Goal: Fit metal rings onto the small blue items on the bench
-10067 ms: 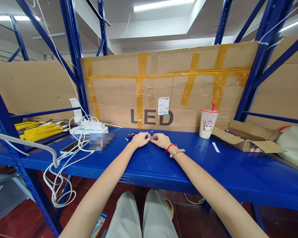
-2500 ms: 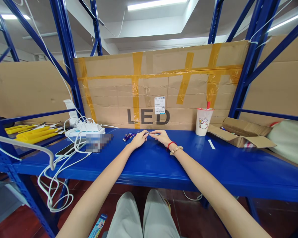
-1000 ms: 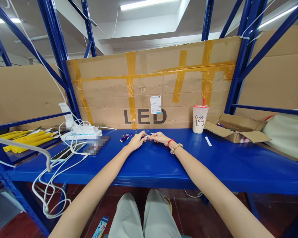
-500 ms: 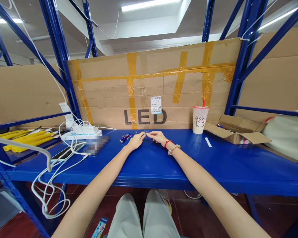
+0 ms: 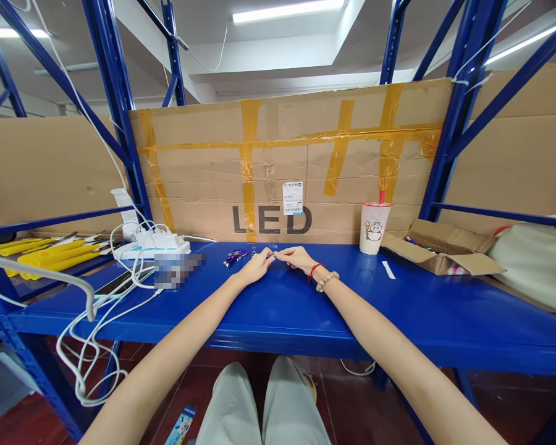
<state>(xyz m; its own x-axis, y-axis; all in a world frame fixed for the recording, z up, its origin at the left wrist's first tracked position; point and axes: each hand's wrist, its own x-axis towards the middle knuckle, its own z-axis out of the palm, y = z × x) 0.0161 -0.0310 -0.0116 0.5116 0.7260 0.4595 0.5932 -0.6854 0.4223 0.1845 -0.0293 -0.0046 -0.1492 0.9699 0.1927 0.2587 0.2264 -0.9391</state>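
Observation:
My left hand (image 5: 258, 266) and my right hand (image 5: 297, 258) meet fingertip to fingertip over the far part of the blue shelf (image 5: 287, 309). Both are closed in a pinch around something small that I cannot make out. The right wrist wears a red cord and a beaded bracelet (image 5: 327, 281). Just left of my left hand lies a little cluster of shiny purple-blue pieces (image 5: 235, 258), too small to name. Some clear, glinting bits (image 5: 272, 246) show right behind the fingertips.
A paper cup with a red straw (image 5: 374, 228), a white strip (image 5: 388, 270) and an open cardboard box (image 5: 445, 247) stand or lie to the right. Leftward are a power strip (image 5: 155, 247), tangled white cables (image 5: 97, 334) and several yellow-handled tools (image 5: 60, 256). Cardboard (image 5: 189, 185) closes the back.
The camera view has shifted slightly. Both hands stay together in nearly the same place, still pinching, with only a slight shift of the fingers.

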